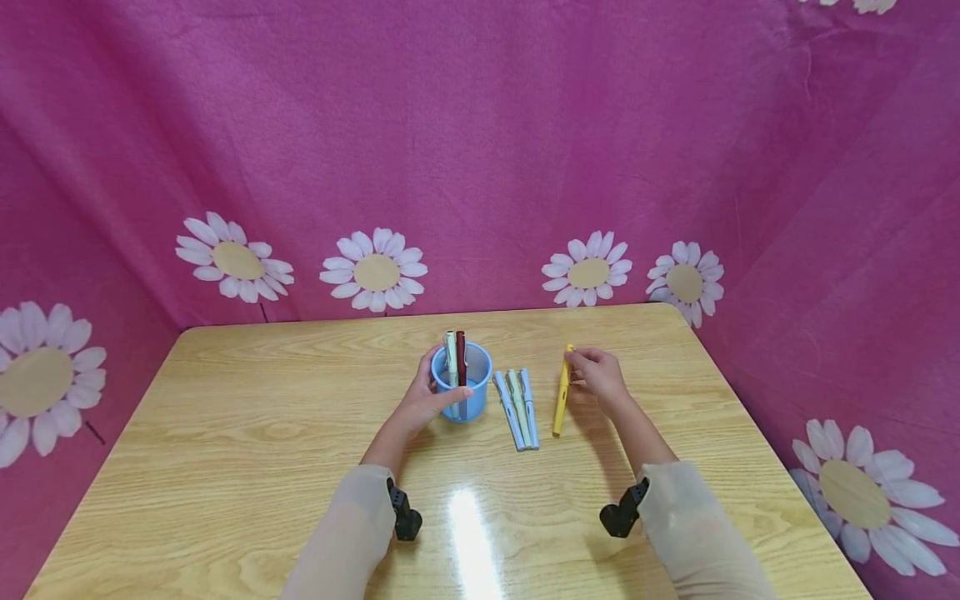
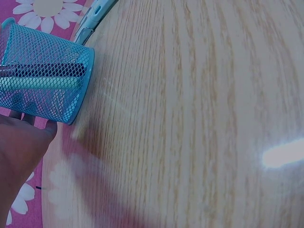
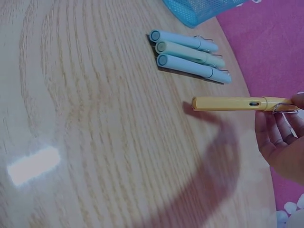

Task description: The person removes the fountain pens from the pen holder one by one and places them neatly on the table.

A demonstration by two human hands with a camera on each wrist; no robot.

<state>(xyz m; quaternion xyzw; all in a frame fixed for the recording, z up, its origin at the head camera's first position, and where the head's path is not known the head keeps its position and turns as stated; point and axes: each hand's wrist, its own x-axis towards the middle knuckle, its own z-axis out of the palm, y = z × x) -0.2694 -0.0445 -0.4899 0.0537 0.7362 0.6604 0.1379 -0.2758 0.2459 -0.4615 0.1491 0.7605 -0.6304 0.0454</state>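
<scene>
R hand point(image 1: 600, 377) pinches yel. pen point(image 1: 562, 398), L hand point(image 1: 420, 403) grips cup point(image 1: 476, 403).

In the head view, the blue cup point(image 1: 482, 397) hides most fingers of the left hand point(image 1: 420, 406), whose thumb and the cup's mesh wall partly cover the lower ends of the dark red pen point(image 1: 461, 354) and pale green pen point(image 1: 451, 348) inside. The near edge of the bench point(image 1: 247, 433) and both sleeves point(image 1: 337, 533) run out of frame. The left wrist view cuts off the cup's rim and those pens' upper ends; the right wrist view crops the right hand point(image 3: 285, 147), its thumb masking the tip of the yellow pen point(image 3: 228, 103).
</scene>
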